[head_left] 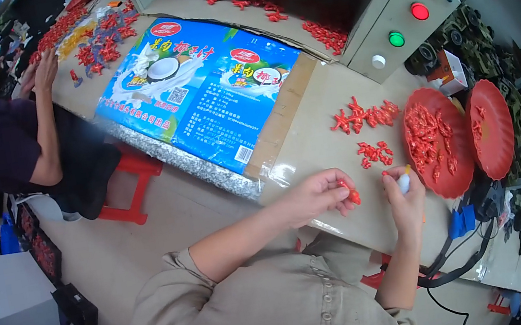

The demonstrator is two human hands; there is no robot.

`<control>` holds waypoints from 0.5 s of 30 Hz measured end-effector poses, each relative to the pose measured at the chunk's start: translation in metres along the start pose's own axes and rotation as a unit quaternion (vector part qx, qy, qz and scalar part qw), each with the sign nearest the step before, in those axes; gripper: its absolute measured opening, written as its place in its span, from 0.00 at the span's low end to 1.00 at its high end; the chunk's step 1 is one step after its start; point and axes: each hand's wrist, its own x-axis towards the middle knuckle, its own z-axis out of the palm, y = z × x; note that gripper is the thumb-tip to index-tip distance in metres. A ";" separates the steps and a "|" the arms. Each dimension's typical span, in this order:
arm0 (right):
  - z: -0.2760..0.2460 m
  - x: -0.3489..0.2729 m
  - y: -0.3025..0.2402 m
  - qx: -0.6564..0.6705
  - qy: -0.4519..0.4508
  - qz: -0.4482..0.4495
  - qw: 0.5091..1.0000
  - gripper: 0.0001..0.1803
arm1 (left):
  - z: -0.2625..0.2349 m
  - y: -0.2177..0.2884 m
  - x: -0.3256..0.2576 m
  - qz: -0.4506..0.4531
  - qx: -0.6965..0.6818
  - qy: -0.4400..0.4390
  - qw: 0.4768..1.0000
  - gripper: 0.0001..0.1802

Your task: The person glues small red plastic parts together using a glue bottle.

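Observation:
My left hand (316,196) is closed around a small glossy red toy figure (353,194), held just over the table's near edge. To its right, my right hand (407,205) grips a small white glue-type bottle (404,184) with a yellow tip. A tiny red piece (384,173) shows at that hand's fingertips; its shape is too small to make out. Beyond both hands, red figures (366,116) lie in a row, with another small cluster (375,153) nearer. Close by my right hand, a red scalloped dish (452,189) holds many red parts.
A second red dish (500,146) stands at the right. Behind is a grey box-like machine (379,49) with buttons and red parts inside its opening. Blue printed cardboard (194,98) covers the table leftward. A co-worker (28,132) sits at far left on a red stool (134,190).

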 end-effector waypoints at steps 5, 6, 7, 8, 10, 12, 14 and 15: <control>0.016 -0.027 -0.004 0.393 0.003 0.133 0.910 0.07 | 0.007 -0.002 0.002 -0.005 -0.018 0.027 0.999 0.09; 0.020 -0.031 -0.001 0.421 -0.016 0.138 0.896 0.07 | 0.008 -0.002 0.000 -0.008 -0.016 0.037 0.999 0.09; 0.022 -0.033 0.003 0.450 -0.033 0.142 0.881 0.07 | 0.008 -0.001 0.000 -0.012 -0.012 0.048 0.999 0.09; 0.021 -0.036 0.004 0.444 -0.015 0.146 0.884 0.07 | 0.009 -0.002 0.001 -0.023 -0.019 0.034 0.999 0.09; 0.023 -0.040 0.004 0.524 -0.049 0.160 0.835 0.06 | 0.005 -0.002 0.001 -0.006 0.015 0.045 0.999 0.09; 0.019 -0.045 0.007 0.527 -0.048 0.160 0.833 0.06 | 0.006 -0.004 0.004 -0.013 0.017 0.037 0.999 0.09; 0.018 -0.049 0.006 0.531 -0.056 0.160 0.830 0.06 | 0.008 -0.004 0.004 -0.020 0.056 0.033 0.998 0.09; 0.018 -0.051 0.004 0.519 -0.052 0.155 0.839 0.06 | 0.009 -0.005 0.003 -0.021 0.057 0.033 0.998 0.09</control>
